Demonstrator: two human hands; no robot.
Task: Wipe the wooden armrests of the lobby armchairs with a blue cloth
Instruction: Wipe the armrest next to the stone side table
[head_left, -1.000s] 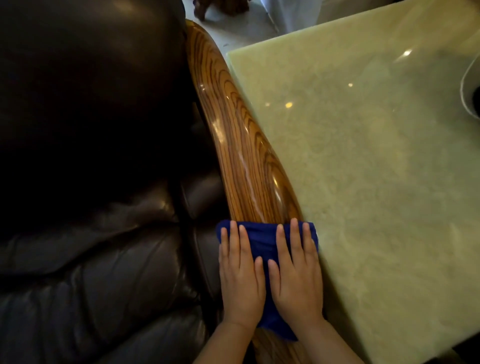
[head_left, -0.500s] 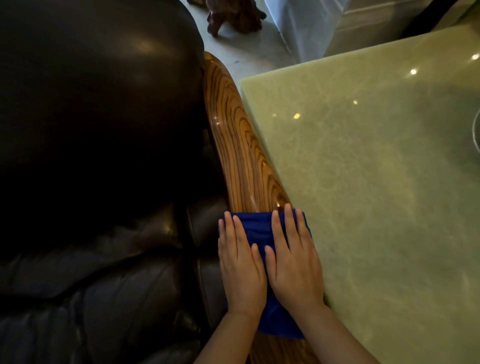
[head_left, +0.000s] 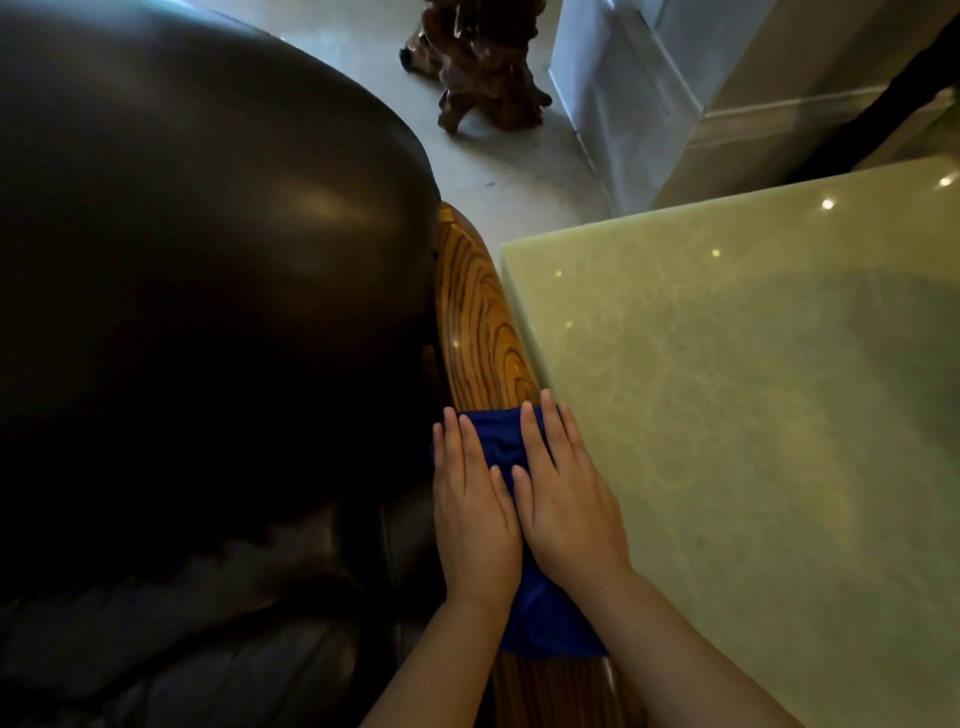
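A glossy wooden armrest (head_left: 480, 322) with strong grain runs along the right side of a dark leather armchair (head_left: 208, 291). A blue cloth (head_left: 501, 439) lies flat across the armrest. My left hand (head_left: 472, 509) and my right hand (head_left: 563, 493) press down on the cloth side by side, fingers stretched flat and pointing away from me. The cloth's near end (head_left: 545, 623) shows between my wrists. The armrest continues under my forearms toward me.
A pale green stone tabletop (head_left: 753, 415) butts close against the armrest's right edge. Beyond the chair, a carved dark wood stand (head_left: 478, 67) sits on the light floor, next to a white wall base (head_left: 623, 104).
Both hands have slid the cloth forward along the armrest toward the chair's back. The view has tipped up, showing more floor and the carved stand.
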